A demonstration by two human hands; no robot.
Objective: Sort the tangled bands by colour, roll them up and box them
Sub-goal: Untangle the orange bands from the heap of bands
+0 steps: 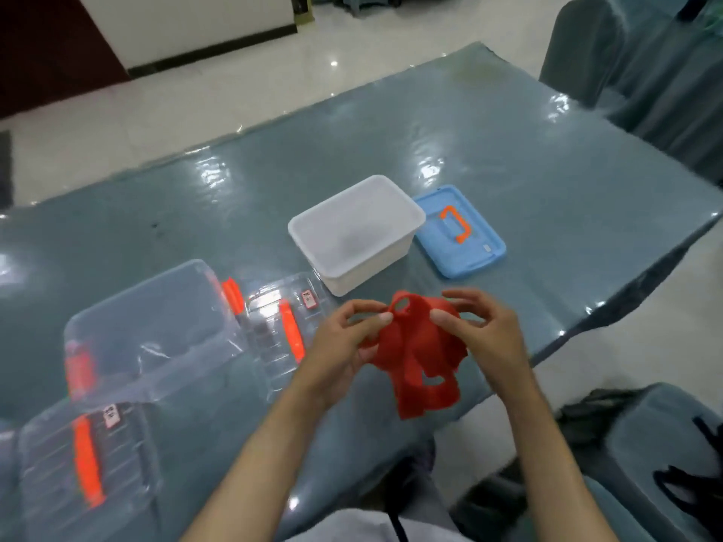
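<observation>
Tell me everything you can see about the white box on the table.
The white box is a rectangular tub of translucent, milky plastic with rounded corners and a thicker rim. It stands upright and open on the table, with no lid on it, and looks empty inside. A blue lid with an orange handle lies flat just to its right. Both hands work a red band nearer the camera; neither touches the box.

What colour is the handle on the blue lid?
Orange: the handle on the blue lid, in the head view.
</observation>
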